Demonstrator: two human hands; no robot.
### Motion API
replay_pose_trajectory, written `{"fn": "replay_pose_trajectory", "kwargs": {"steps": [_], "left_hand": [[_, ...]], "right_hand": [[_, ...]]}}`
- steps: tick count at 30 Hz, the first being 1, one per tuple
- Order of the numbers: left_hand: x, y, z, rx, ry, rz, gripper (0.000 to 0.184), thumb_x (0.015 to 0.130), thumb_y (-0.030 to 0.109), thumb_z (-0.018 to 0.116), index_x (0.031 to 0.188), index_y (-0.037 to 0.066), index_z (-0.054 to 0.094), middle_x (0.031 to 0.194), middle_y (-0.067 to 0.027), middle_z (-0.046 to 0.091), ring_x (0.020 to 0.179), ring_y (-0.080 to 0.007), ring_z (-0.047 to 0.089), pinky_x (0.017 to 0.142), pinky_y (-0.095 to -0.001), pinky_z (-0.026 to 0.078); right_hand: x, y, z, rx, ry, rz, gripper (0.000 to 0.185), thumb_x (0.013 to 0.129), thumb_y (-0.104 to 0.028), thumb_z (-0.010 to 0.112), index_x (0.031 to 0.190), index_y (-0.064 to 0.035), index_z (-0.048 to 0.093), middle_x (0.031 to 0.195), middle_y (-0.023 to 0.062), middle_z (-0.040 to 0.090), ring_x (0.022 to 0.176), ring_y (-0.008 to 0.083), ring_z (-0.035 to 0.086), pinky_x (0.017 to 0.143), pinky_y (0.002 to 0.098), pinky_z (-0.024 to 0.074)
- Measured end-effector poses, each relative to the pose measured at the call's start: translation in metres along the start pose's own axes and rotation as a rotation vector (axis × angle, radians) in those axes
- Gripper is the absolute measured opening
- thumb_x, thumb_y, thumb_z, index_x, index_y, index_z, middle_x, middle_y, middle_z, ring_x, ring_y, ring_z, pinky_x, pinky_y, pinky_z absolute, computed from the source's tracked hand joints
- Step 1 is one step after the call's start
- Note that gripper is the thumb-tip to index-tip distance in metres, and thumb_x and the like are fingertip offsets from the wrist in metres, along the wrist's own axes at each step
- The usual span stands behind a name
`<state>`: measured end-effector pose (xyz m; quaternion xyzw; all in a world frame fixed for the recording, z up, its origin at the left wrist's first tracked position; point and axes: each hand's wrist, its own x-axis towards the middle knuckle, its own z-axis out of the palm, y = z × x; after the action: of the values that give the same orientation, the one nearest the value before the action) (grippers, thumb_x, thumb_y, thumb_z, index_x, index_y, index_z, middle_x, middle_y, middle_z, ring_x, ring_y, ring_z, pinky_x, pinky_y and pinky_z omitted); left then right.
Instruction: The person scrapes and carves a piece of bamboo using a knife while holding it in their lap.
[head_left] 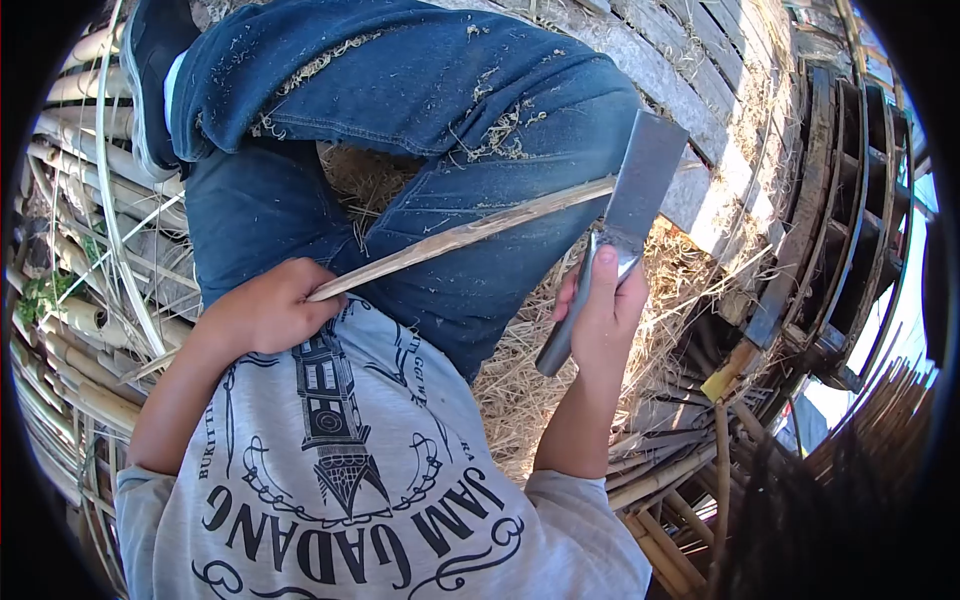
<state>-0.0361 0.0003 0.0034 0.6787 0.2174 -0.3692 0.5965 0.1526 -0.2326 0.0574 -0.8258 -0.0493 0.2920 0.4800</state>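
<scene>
My left hand (283, 307) is closed around the near end of a long, thin bamboo strip (470, 232), close to my waist. The strip slants up to the right across my jeans, and its far part passes behind the blade of a cleaver. My right hand (608, 290) grips this cleaver (648, 172) by its round metal handle, thumb laid near the base of the blade. The blade is broad, rectangular and dark grey, and points up beside my bent knee. Whether its edge touches the strip, I cannot tell.
Curly shavings cling to my jeans (400, 90), and more shavings (530, 390) cover the ground below. Bamboo poles (90, 310) lie along the left side. Wooden planks (660, 60) stretch beyond my knee, and a slatted wooden structure (830, 220) stands at right.
</scene>
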Motion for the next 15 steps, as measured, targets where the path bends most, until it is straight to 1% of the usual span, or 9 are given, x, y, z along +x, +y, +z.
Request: {"fn": "replay_pose_trajectory", "kwargs": {"steps": [2,4,5,8,9,10,11,14,15], "left_hand": [[-0.004,0.001,-0.003,0.035,-0.038,-0.035,0.031,0.086,0.023,0.056,0.09,-0.006,0.065,0.073,-0.0239,0.061,0.069,-0.0333,0.061,0.065,-0.0392,0.046],[-0.007,-0.001,0.002,0.014,0.049,0.015,0.029,0.085,0.022,0.056,0.084,-0.007,0.061,0.066,-0.0208,0.058,0.063,-0.0272,0.058,0.061,-0.038,0.042],[-0.005,-0.007,0.006,-0.003,0.097,0.079,0.027,0.084,0.02,0.055,0.081,-0.007,0.06,0.064,-0.021,0.057,0.06,-0.0282,0.056,0.059,-0.0386,0.042],[-0.001,-0.003,0.006,0.032,0.077,0.098,0.026,0.083,0.018,0.055,0.083,-0.007,0.061,0.063,-0.0217,0.056,0.059,-0.0308,0.056,0.059,-0.0388,0.042],[-0.001,-0.001,0.006,0.02,0.079,0.088,0.026,0.083,0.018,0.055,0.083,-0.007,0.061,0.063,-0.0217,0.056,0.059,-0.0308,0.056,0.059,-0.0388,0.042],[-0.001,0.003,0.005,0.037,0.056,0.043,0.026,0.082,0.018,0.055,0.088,-0.005,0.063,0.07,-0.0236,0.059,0.066,-0.0347,0.059,0.063,-0.0409,0.045],[-0.002,0.005,0.002,0.063,0.037,0.002,0.027,0.082,0.018,0.054,0.092,-0.004,0.066,0.077,-0.0254,0.062,0.074,-0.0385,0.062,0.068,-0.043,0.047],[-0.004,-0.002,0.006,0.059,0.096,0.061,0.027,0.081,0.018,0.054,0.092,-0.004,0.066,0.078,-0.0253,0.063,0.075,-0.0384,0.062,0.069,-0.0433,0.048],[-0.002,0.001,0.005,0.068,0.085,0.038,0.027,0.08,0.017,0.054,0.092,-0.004,0.066,0.078,-0.0251,0.063,0.075,-0.0384,0.062,0.07,-0.0428,0.048]], "right_hand": [[-0.006,-0.002,0.005,-0.061,-0.023,-0.047,0.026,0.097,-0.026,0.05,0.093,-0.0004,0.053,0.058,0.0007,0.051,0.046,0.0056,0.048,0.042,0.02,0.0375],[-0.003,-0.006,-0.008,-0.09,-0.063,-0.057,0.027,0.098,-0.027,0.049,0.094,-0.0003,0.052,0.058,0.001,0.052,0.045,0.0058,0.048,0.041,0.02,0.0377],[-0.001,-0.01,-0.012,-0.103,-0.08,-0.018,0.027,0.098,-0.027,0.048,0.095,-0.0004,0.052,0.058,0.0011,0.052,0.045,0.0058,0.048,0.041,0.02,0.0376],[0.002,-0.009,-0.017,-0.126,-0.083,0.006,0.026,0.098,-0.027,0.049,0.097,-0.0008,0.053,0.058,0.001,0.051,0.045,0.006,0.047,0.041,0.0201,0.0375],[0.002,-0.004,-0.013,-0.058,-0.055,0.004,0.026,0.098,-0.027,0.049,0.096,-0.0009,0.053,0.058,0.0009,0.051,0.045,0.0059,0.047,0.041,0.02,0.0375],[-0.001,-0.001,-0.005,0.017,-0.027,0.004,0.026,0.098,-0.026,0.049,0.095,-0.001,0.054,0.058,0.0008,0.051,0.046,0.0059,0.047,0.041,0.0199,0.0374],[-0.008,-0.001,0.003,-0.067,-0.141,0.008,0.025,0.098,-0.025,0.049,0.095,-0.0008,0.054,0.058,0.0005,0.051,0.046,0.0055,0.047,0.042,0.0199,0.0369],[-0.007,0.003,-0.006,-0.109,-0.172,-0.064,0.023,0.097,-0.024,0.05,0.095,-0.0007,0.054,0.058,0.0001,0.051,0.047,0.0049,0.047,0.042,0.0197,0.0364],[-0.006,-0.004,-0.006,-0.102,-0.115,0.005,0.023,0.097,-0.024,0.051,0.094,-0.001,0.054,0.058,-0.0003,0.051,0.047,0.0048,0.047,0.043,0.0192,0.0363]]}}
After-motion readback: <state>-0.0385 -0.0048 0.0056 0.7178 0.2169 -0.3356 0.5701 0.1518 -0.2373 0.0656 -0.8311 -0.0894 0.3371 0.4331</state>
